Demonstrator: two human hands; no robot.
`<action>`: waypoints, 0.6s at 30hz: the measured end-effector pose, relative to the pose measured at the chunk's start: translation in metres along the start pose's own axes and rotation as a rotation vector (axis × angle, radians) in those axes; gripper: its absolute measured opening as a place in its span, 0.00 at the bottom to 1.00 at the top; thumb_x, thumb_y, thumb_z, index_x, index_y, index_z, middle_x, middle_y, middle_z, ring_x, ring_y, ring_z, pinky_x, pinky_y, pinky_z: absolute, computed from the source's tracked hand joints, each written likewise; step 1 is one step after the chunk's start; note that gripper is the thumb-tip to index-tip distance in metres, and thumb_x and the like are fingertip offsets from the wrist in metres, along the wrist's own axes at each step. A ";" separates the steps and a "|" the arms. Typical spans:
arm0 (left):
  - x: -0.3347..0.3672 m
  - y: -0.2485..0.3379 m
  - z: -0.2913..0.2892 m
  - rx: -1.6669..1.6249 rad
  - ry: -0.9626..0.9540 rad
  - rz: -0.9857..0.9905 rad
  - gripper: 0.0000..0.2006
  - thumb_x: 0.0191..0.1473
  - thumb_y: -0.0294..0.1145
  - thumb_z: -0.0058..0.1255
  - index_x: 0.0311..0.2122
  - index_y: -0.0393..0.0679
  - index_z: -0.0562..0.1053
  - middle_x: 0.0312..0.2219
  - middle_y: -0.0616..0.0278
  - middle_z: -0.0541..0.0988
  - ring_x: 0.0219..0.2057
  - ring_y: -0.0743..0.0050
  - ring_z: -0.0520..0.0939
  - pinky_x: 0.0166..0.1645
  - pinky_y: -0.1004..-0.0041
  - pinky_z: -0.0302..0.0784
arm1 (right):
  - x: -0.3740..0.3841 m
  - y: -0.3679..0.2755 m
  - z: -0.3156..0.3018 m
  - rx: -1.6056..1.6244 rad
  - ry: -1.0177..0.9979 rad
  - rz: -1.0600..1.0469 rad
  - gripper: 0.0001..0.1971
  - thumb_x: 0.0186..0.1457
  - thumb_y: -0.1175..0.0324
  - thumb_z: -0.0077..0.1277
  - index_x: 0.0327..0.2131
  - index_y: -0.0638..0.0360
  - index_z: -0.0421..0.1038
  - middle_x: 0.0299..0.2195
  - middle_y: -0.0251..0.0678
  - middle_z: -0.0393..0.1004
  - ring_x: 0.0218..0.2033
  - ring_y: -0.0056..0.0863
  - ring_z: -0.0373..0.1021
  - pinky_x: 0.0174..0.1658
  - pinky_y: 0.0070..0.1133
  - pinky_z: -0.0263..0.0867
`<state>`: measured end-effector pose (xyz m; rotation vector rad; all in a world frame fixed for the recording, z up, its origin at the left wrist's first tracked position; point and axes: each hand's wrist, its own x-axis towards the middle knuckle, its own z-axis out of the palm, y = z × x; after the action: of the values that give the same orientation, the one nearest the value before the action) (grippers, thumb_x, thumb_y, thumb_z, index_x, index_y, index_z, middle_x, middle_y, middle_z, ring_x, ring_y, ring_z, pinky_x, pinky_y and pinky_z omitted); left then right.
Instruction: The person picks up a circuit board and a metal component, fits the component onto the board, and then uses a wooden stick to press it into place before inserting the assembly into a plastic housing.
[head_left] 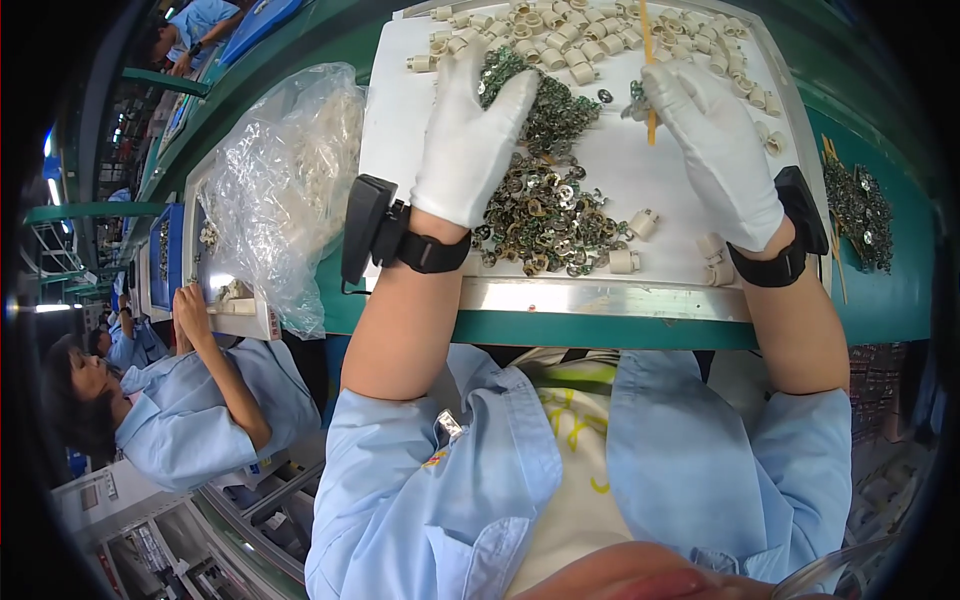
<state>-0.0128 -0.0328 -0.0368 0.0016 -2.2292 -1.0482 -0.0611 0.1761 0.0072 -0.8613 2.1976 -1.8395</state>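
My left hand [468, 145], in a white glove, reaches over the left side of a heap of small round green circuit boards [555, 125]. Its thumb stands apart from the fingers, and the fingertips are partly lost against the heap. On the right, my gloved right hand [715, 150] pinches a thin yellow stick [647, 35], held roughly upright. A small green-and-silver part [637, 103] shows at those fingertips; whether it is gripped or hangs on the stick is unclear. Nearer to me lies a second heap of shiny metal-and-green discs [545, 225].
Many cream plastic lamp caps [570, 40] cover the far side of the white tray [400, 130]. A few caps [624, 262] lie near its front edge. Left is a clear plastic bag [290, 170]; a co-worker [200, 400] sits beyond. More boards [860, 215] lie on the green table at right.
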 end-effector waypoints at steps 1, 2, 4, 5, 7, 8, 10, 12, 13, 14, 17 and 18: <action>-0.001 0.001 0.000 -0.004 0.001 -0.001 0.22 0.54 0.40 0.50 0.45 0.31 0.65 0.33 0.52 0.74 0.38 0.69 0.74 0.38 0.73 0.72 | 0.000 0.001 0.000 0.022 -0.029 -0.033 0.18 0.59 0.54 0.43 0.29 0.62 0.67 0.25 0.27 0.63 0.29 0.16 0.59 0.37 0.16 0.56; -0.001 0.013 -0.001 -0.162 -0.088 -0.045 0.21 0.53 0.40 0.50 0.43 0.31 0.67 0.33 0.53 0.75 0.38 0.71 0.74 0.38 0.74 0.72 | 0.000 0.002 -0.001 0.022 -0.030 -0.031 0.18 0.59 0.54 0.43 0.29 0.62 0.67 0.25 0.27 0.63 0.29 0.16 0.59 0.37 0.16 0.56; -0.001 0.037 -0.002 -0.479 -0.264 -0.134 0.19 0.53 0.39 0.52 0.41 0.32 0.69 0.34 0.56 0.76 0.37 0.75 0.75 0.38 0.77 0.72 | -0.001 0.002 -0.003 -0.013 -0.133 -0.029 0.18 0.59 0.54 0.43 0.29 0.62 0.67 0.25 0.27 0.63 0.29 0.16 0.59 0.35 0.16 0.56; -0.004 0.044 -0.003 -0.478 -0.261 -0.136 0.19 0.53 0.39 0.52 0.41 0.32 0.69 0.34 0.56 0.76 0.37 0.75 0.75 0.38 0.77 0.72 | -0.001 0.001 -0.002 -0.030 -0.187 -0.030 0.18 0.59 0.54 0.43 0.28 0.62 0.66 0.25 0.27 0.62 0.29 0.15 0.59 0.34 0.16 0.56; -0.010 0.054 -0.004 -0.670 -0.425 -0.274 0.15 0.51 0.35 0.53 0.37 0.32 0.71 0.33 0.60 0.77 0.34 0.78 0.75 0.37 0.80 0.71 | -0.004 0.001 0.002 -0.017 -0.192 -0.066 0.17 0.59 0.56 0.43 0.29 0.62 0.68 0.24 0.26 0.63 0.27 0.14 0.59 0.32 0.14 0.56; -0.011 0.056 -0.005 -0.766 -0.507 -0.343 0.13 0.51 0.34 0.54 0.35 0.33 0.72 0.32 0.62 0.77 0.33 0.80 0.76 0.37 0.81 0.70 | -0.005 0.001 0.004 -0.005 -0.194 -0.102 0.16 0.59 0.58 0.44 0.30 0.62 0.69 0.24 0.25 0.63 0.26 0.13 0.59 0.31 0.13 0.57; -0.010 0.058 -0.006 -0.745 -0.484 -0.359 0.12 0.50 0.31 0.54 0.35 0.33 0.72 0.31 0.62 0.77 0.32 0.81 0.76 0.36 0.81 0.70 | -0.006 0.002 0.008 0.006 -0.197 -0.138 0.14 0.59 0.59 0.45 0.31 0.62 0.71 0.23 0.24 0.64 0.24 0.12 0.59 0.29 0.11 0.57; -0.008 0.060 -0.007 -0.704 -0.443 -0.388 0.09 0.49 0.27 0.54 0.35 0.34 0.72 0.29 0.64 0.77 0.29 0.83 0.75 0.35 0.83 0.70 | -0.006 0.002 0.011 0.149 -0.183 -0.135 0.14 0.58 0.59 0.45 0.31 0.61 0.71 0.22 0.23 0.64 0.24 0.12 0.60 0.29 0.11 0.59; -0.008 0.060 -0.008 -0.704 -0.442 -0.387 0.09 0.49 0.27 0.54 0.35 0.34 0.72 0.29 0.64 0.77 0.29 0.83 0.75 0.35 0.83 0.70 | -0.006 0.002 0.011 0.221 -0.176 -0.134 0.14 0.58 0.59 0.45 0.32 0.61 0.72 0.22 0.23 0.64 0.23 0.12 0.60 0.29 0.11 0.60; -0.007 0.060 -0.010 -0.725 -0.414 -0.401 0.08 0.49 0.26 0.54 0.35 0.34 0.72 0.29 0.64 0.77 0.29 0.83 0.75 0.35 0.83 0.69 | -0.006 0.002 0.010 0.221 -0.176 -0.135 0.14 0.58 0.59 0.45 0.32 0.61 0.72 0.22 0.23 0.64 0.23 0.12 0.60 0.29 0.11 0.60; -0.007 0.059 -0.012 -0.766 -0.356 -0.432 0.07 0.49 0.24 0.53 0.35 0.34 0.72 0.28 0.64 0.77 0.28 0.83 0.75 0.34 0.83 0.69 | -0.009 0.000 0.006 -0.118 -0.236 -0.160 0.16 0.59 0.57 0.43 0.33 0.61 0.71 0.23 0.25 0.67 0.26 0.12 0.63 0.32 0.12 0.62; -0.009 0.060 -0.010 -0.780 -0.330 -0.379 0.07 0.49 0.24 0.52 0.35 0.34 0.72 0.28 0.64 0.77 0.28 0.83 0.75 0.34 0.83 0.69 | -0.009 -0.001 0.006 -0.117 -0.236 -0.160 0.16 0.59 0.57 0.43 0.33 0.61 0.71 0.23 0.25 0.67 0.26 0.12 0.63 0.32 0.12 0.62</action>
<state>0.0161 0.0033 0.0043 -0.0965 -1.9793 -2.2043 -0.0508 0.1759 0.0046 -1.2410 2.1589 -1.5869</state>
